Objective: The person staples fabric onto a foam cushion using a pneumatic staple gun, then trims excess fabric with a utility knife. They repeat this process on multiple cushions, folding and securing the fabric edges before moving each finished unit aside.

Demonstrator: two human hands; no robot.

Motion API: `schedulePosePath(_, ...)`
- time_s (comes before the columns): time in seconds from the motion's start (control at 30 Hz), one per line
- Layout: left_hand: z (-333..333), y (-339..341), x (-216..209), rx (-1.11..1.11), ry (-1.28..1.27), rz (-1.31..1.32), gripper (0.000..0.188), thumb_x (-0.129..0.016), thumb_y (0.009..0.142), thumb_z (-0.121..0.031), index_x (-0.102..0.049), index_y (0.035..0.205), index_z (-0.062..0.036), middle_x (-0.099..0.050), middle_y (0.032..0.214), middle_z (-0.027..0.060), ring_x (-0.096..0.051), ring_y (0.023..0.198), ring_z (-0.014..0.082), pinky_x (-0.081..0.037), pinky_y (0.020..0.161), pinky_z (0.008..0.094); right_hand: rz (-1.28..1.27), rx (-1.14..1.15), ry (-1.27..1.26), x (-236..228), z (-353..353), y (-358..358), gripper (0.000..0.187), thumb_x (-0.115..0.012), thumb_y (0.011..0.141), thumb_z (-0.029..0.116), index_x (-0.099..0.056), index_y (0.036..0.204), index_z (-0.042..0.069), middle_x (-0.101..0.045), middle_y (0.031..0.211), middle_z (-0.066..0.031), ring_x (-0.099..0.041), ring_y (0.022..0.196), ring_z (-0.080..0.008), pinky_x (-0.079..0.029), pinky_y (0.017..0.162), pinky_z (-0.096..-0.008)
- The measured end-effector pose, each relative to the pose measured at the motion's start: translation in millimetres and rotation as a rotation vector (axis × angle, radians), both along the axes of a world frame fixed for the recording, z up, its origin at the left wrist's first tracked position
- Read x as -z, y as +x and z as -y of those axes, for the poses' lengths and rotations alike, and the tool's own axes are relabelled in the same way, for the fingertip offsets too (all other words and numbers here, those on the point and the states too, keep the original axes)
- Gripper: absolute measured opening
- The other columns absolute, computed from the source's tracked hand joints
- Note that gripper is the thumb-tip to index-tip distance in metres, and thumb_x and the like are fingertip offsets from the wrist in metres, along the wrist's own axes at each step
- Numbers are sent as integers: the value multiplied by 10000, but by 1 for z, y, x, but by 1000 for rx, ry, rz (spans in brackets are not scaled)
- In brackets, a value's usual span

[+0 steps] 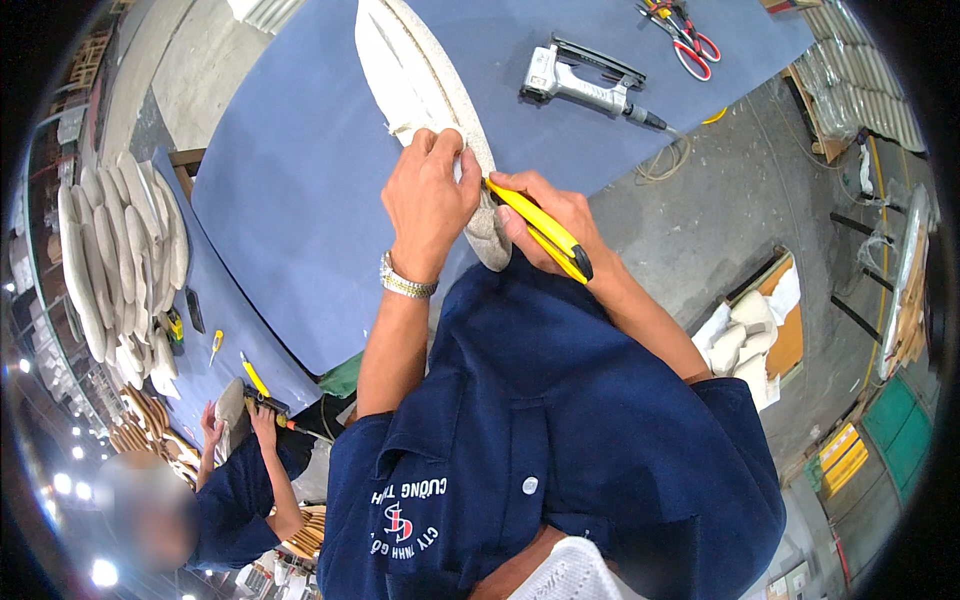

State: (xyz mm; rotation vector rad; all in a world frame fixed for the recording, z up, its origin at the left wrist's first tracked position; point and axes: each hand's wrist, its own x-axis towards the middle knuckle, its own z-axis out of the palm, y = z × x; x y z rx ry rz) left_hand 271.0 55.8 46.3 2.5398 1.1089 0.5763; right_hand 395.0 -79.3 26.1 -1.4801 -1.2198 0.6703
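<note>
Left hand (432,200): curled shut on long beige fabric panel (422,72). Right hand (562,212): gripping yellow plastic knife (541,228). Right of panel: brown box (789,343), cream pads (747,330) inside.

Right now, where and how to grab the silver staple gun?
Probably the handle, mid-length, from the near side: the staple gun lies flat, handle nearest, a gap separating it from the black rail, with the hose fitting at the right end.

On the blue desk (300,170) lie a pale padded piece (412,75), a silver staple gun (585,92) (its hose (674,131) overhanging) and red-handled scissors (689,46).
</note>
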Motion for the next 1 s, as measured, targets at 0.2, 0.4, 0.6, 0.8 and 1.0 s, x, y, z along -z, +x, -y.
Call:
schedulePosePath(0.2,9,1,18,26,-555,516,123,-689,976,-94,-604,906,-40,-722,944,61,-629,749,121,-509,652,296,-59,66,-12,2,1,17,293,-667,970,145,-652,1240,33,-749,971,-101,-717,760,-161,-563,710,-287)
schedulePosePath(0.4,22,20,56,-176,-979,1082,113,-658,1021,-107,-573,994,-39,-724,928,66,-537,739,41,-431,660,210,-106,144,-77,5,10,17,287,-665,971,138,-650,1237,30,-753,992,-106,-713,793,-135,-563,732,-284)
schedulePosePath(0.6,24,21,69,-246,-964,1176,115,-674,1007,-103,-572,970,-65,-710,900,41,-464,691,24,-396,647,195,-232,178,-96,7,13,6,244,-676,953,135,-638,1180,54,-760,956,-105,-717,710,-180,-541,654,-295)
schedulePosePath(0.8,23,30,64,-361,-942,1247,92,-641,1021,-108,-615,945,-64,-598,796,-21,-453,651,28,-406,594,203,-240,163,-125,-1,22,4,256,-659,962,127,-642,1200,34,-741,897,-94,-680,682,-120,-532,638,-273)
schedulePosePath(1.0,22,30,68,-403,-1031,1304,79,-622,1019,-83,-592,946,-78,-629,834,-18,-461,648,21,-404,572,193,-237,146,-166,-7,42,2,247,-660,964,154,-655,1183,41,-737,883,-111,-687,673,-155,-531,634,-292)
